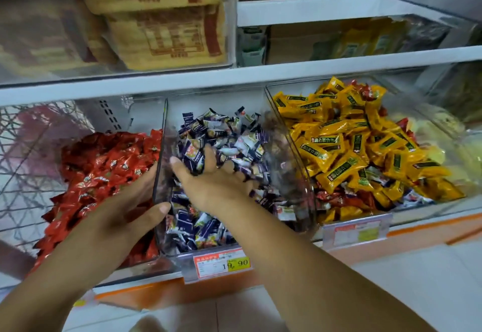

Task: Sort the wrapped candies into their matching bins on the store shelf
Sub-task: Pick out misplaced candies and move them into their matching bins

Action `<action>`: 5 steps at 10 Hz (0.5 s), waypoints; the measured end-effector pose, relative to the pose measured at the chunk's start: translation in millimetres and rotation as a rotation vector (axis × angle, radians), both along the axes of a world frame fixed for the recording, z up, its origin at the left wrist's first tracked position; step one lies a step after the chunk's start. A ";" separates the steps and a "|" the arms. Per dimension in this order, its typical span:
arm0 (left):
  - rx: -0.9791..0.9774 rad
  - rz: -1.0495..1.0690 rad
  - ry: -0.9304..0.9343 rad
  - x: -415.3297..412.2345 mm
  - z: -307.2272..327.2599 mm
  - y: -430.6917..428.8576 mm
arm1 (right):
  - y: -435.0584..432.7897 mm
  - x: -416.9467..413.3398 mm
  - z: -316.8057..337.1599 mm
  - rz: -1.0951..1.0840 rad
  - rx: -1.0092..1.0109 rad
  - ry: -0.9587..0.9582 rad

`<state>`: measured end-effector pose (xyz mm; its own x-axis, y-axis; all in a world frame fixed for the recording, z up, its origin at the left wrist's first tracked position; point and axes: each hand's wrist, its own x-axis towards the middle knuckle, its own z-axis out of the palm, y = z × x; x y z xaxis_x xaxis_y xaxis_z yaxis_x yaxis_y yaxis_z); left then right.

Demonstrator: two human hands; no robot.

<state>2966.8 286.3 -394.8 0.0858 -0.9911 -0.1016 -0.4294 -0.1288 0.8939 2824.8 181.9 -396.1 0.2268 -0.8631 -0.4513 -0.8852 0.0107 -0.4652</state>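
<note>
The right hand (216,180) lies in the middle bin (160,149), fingers spread wide and sunk among the purple-and-white candies (234,143), thumb pointing toward 11 o'clock. Several wrappers sit between and over the fingers, hiding their tips. At its 9 o'clock, the left hand (125,206) grips that bin's clear left wall: the thumb is hooked over the inner face, and the other fingers curl behind it on the side of the red candies (104,170).

Those red pieces fill the left bin (150,264). At 3 o'clock from the hands, the right bin (443,205) holds a tall heap of yellow candies (339,143), with stray red wrappers (336,198) and a few purple-and-white ones low against its front and more red near the top at the back.

At 6 o'clock from the middle bin a price tag (221,262) reading 19.90 hangs on the orange shelf edge (156,292); a second tag (357,232) hangs below the right bin. Toward 12 o'clock, the upper shelf (182,81) carries yellow-brown packages (156,31) behind clear plastic. White floor tiles (417,279) show at 5 o'clock.
</note>
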 end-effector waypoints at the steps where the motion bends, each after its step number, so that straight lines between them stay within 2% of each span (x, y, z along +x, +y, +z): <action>1: 0.062 0.024 0.047 3.3 -9.2 -0.5 | 1.0 3.4 -4.0 0.050 -0.058 0.020; 3: 0.072 -0.011 0.008 12.3 -17.6 -5.9 | 7.3 6.2 -9.1 0.099 -0.154 0.014; 5: 0.017 0.032 0.070 2.6 -6.0 -1.4 | -19.3 -26.2 5.9 0.177 -0.085 0.059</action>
<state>2969.4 284.8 -400.9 0.1099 -0.9860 -0.1254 -0.3614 -0.1572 0.9191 2798.7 162.6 -390.3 0.3540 -0.8474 -0.3958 -0.8953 -0.1846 -0.4055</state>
